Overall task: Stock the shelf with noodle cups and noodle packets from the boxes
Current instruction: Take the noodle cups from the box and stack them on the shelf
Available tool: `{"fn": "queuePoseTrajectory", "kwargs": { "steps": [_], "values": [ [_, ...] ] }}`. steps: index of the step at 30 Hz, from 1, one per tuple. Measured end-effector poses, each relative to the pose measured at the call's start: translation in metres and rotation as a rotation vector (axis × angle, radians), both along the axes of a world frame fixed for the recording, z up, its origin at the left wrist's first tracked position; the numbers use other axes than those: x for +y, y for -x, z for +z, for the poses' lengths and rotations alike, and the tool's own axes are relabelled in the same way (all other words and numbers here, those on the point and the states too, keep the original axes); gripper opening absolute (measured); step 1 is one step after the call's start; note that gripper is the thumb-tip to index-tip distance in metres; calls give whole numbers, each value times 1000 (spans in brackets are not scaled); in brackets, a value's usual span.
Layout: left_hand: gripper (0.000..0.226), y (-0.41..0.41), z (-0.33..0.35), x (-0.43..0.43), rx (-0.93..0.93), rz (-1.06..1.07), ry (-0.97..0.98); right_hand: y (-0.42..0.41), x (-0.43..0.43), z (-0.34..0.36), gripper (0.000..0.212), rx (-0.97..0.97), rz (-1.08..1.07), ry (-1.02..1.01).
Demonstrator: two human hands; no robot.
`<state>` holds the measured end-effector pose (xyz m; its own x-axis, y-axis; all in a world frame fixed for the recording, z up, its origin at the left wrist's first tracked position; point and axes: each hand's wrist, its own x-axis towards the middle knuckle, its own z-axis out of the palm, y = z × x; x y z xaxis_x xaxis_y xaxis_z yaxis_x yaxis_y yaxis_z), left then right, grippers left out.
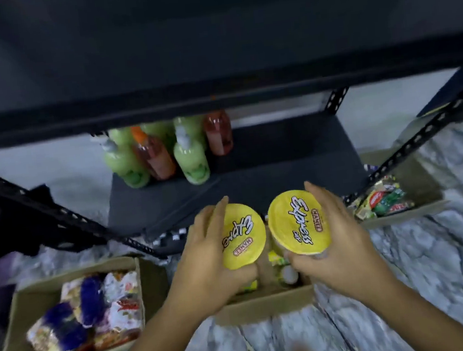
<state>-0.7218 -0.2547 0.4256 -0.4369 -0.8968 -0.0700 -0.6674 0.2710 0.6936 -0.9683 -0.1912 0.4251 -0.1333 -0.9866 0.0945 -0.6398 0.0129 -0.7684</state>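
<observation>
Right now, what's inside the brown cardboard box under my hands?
Little shows in the brown cardboard box: yellow-green packaging and a whitish round shape, both blurred. The left hand with its yellow-lidded noodle cup and the right hand with its matching cup cover the rest.

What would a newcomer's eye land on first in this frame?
Two yellow lids at centre: the left hand grips the left noodle cup, the right hand the right noodle cup, over an open cardboard box. Behind them, green and red bottles stand on the dark lower shelf; noodle packets fill the lower-left box.
</observation>
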Motion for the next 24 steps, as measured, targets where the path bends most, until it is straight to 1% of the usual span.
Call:
{"fn": "queuePoseTrajectory", "kwargs": {
  "steps": [5,7,9,17,24],
  "values": [
    [111,-11,135,1,147,-17,161,-14,8,139,111,-139,-136,173],
    [111,-11,177,2,178,-20,228,-16,10,182,117,-188,-147,237],
    [110,-13,218,3,242,-15,276,-19,12,221,115,-217,-141,307],
    [105,-15,340,-6,501,10,389,-29,1,335,114,-279,-159,487],
    [94,-18,430,-25,714,0,420,-26,-20,428,110,-343,-56,593]
  ]
}}
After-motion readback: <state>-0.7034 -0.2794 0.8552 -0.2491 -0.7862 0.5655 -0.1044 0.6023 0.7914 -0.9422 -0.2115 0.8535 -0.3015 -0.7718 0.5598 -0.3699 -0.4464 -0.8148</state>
